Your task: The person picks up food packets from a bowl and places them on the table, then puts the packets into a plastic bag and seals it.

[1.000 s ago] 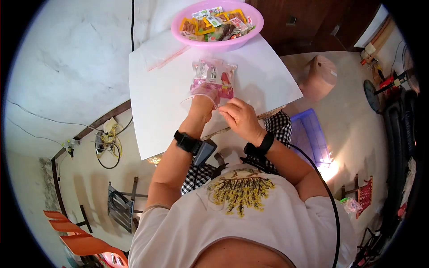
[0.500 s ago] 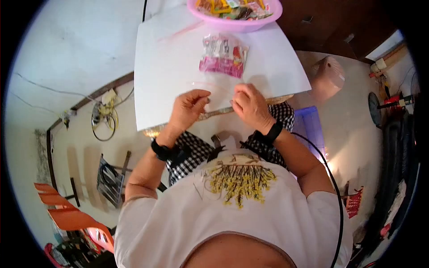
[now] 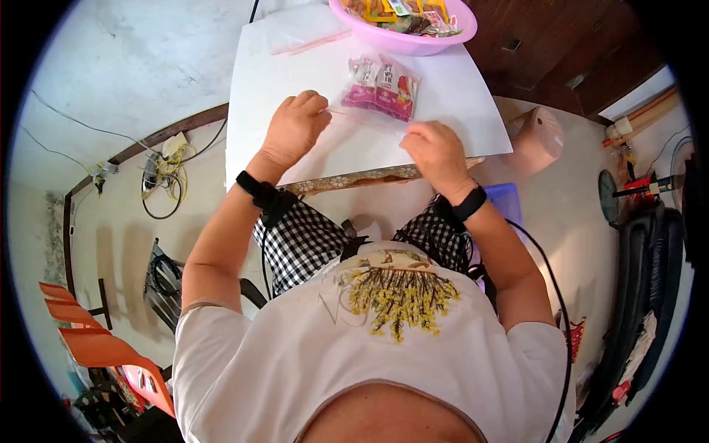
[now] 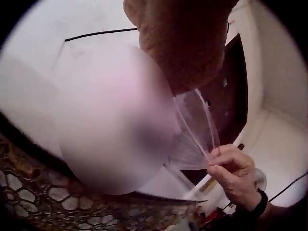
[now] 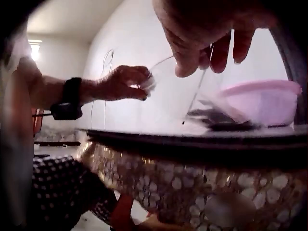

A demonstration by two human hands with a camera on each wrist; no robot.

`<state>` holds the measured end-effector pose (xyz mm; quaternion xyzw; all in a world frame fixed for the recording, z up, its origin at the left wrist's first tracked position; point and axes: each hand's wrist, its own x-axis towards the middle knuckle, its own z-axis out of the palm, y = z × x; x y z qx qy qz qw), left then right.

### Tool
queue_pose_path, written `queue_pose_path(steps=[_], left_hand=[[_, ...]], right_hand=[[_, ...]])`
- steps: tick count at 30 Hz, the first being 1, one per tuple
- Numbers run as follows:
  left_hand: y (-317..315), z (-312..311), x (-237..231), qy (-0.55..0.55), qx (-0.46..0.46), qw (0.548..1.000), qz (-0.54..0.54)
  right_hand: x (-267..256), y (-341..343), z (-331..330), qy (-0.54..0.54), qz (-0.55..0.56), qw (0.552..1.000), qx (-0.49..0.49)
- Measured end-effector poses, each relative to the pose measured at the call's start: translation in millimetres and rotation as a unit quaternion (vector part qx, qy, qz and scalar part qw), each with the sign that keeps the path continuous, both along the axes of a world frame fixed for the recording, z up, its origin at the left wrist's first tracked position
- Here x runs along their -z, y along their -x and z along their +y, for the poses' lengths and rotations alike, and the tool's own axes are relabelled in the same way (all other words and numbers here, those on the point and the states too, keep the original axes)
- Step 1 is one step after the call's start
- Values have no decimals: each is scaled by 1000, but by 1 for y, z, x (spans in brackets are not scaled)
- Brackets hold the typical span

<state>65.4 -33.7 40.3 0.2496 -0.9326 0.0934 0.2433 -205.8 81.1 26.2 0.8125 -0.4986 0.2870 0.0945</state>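
Observation:
A clear plastic bag [image 4: 197,139] is stretched between the two hands. My left hand [image 3: 294,131] pinches one end of its rim; seen in the right wrist view, the left hand [image 5: 122,83] has thumb and fingers together on clear film. My right hand [image 3: 437,153] grips the other end, and the left wrist view shows the right hand [image 4: 235,174] pinching the bag's edge. Just beyond the rim lie pink-and-white snack packets [image 3: 380,85] on the white table [image 3: 258,96]; whether they are inside the bag I cannot tell.
A pink basin [image 3: 402,38] of assorted snack packets stands at the table's far edge. Another clear bag [image 3: 310,43] lies left of it. On the floor to the right are a pinkish roll [image 3: 539,140] and a blue crate [image 3: 504,203].
The left hand was at the bag by the packets, then came back toward the near edge. Both hands have since moved apart, spreading the bag's rim. The head view has shifted.

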Motion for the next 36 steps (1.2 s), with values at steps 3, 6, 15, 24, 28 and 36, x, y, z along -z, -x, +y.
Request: queue_pose_path(steps=[3,6,15,24,28,36], left_hand=[[2,3,-31,-5,41,996,85],[5,3,-63,-11,75,987,141],[-4,-3,-105,-226,31,937,265],[-15,9,-122,-250,2,921,299],[-19,17,-135,-268,16,918,291],[-21,14,-127,-318,-13,908,271]], right_hand=[[-38,8,-9,62,-80,995,-17],[-77,18,-21,65,-96,993,-28],[-145,25,-54,13,-170,978,-120],[-157,25,-63,-106,-224,957,-149],[-160,26,-63,-139,-206,962,-115],[-164,20,-60,-178,-181,960,-117]])
